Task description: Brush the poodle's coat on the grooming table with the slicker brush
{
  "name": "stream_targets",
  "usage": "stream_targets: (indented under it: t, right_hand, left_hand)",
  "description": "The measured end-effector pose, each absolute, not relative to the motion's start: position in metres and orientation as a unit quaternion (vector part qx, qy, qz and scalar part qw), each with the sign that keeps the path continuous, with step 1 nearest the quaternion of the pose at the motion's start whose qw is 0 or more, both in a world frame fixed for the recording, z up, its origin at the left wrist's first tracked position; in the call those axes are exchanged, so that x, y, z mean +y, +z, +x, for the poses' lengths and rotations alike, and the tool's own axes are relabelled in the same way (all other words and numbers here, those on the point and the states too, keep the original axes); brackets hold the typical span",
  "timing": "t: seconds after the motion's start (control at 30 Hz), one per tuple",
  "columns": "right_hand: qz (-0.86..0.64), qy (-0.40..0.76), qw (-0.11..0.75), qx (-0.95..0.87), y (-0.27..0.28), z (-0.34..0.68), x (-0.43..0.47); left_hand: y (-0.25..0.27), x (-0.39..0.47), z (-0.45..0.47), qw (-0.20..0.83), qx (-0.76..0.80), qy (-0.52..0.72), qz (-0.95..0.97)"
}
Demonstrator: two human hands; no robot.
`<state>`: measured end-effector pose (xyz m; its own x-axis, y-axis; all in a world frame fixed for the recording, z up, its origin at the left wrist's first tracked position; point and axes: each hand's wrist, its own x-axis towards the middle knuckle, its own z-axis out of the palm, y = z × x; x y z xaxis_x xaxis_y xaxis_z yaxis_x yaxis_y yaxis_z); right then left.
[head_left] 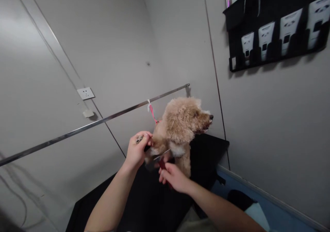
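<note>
A curly tan dog (179, 122) stands on the black table (154, 204), its head turned to the right. My left hand (138, 147) is closed beside the dog's raised leg (157, 145). Between its fingers shows a small dark thing with a greyish patch, too unclear to name. Lower and to the right, my right hand (175, 177) grips red-handled scissors (162, 163). Their blade lies close under the fur of that leg; motion smears part of it. A pink loop (152, 114) runs from the metal bar to the dog's neck.
The long metal bar (103, 120) crosses behind the dog. A black wall rack (273, 32) holding several white clippers hangs at upper right. A socket (86, 93) is on the left wall. Below the table's right side are blue floor (281, 209) and a dark object (241, 199).
</note>
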<state>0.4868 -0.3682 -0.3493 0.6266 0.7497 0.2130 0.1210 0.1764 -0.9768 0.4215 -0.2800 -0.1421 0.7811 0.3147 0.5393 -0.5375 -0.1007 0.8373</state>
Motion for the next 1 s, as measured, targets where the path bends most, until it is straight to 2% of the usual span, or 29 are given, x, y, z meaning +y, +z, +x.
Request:
stream_targets:
  t: [0.07,0.23,0.27,0.37,0.43,0.57,0.63,0.8,0.93,1.0]
  right_hand:
    - [-0.609,0.191,0.69,-0.34,-0.343,0.488,-0.367]
    - [-0.631,0.35,0.631,-0.286,-0.357,0.477,-0.371]
    - [-0.614,0.341,0.641,-0.31,-0.352,0.476,-0.373]
    - [-0.588,0.211,0.689,-0.366,-0.329,0.484,-0.378]
    - [-0.605,0.171,0.691,-0.356,-0.325,0.489,-0.377]
    - [-0.639,0.311,0.64,-0.292,-0.348,0.481,-0.376]
    - [-0.629,0.34,0.627,-0.309,-0.347,0.476,-0.381]
    - [-0.604,0.185,0.681,-0.372,-0.32,0.486,-0.39]
    - [-0.672,0.316,0.596,-0.306,-0.342,0.488,-0.387]
    - [-0.653,0.327,0.603,-0.322,-0.343,0.485,-0.384]
  left_hand:
    - [-0.139,-0.282,0.42,0.667,-0.081,0.327,0.664]
    - [-0.135,-0.288,0.421,0.666,-0.095,0.312,0.671]
    - [-0.134,-0.289,0.422,0.662,-0.101,0.311,0.675]
    - [-0.13,-0.295,0.426,0.652,-0.117,0.315,0.679]
    - [-0.124,-0.3,0.429,0.657,-0.125,0.316,0.673]
    - [-0.113,-0.308,0.431,0.67,-0.128,0.316,0.659]
    - [-0.108,-0.311,0.429,0.674,-0.133,0.319,0.653]
    - [-0.094,-0.32,0.416,0.662,-0.153,0.332,0.654]
    - [-0.087,-0.318,0.415,0.659,-0.143,0.351,0.649]
    - [-0.089,-0.317,0.417,0.662,-0.139,0.341,0.653]
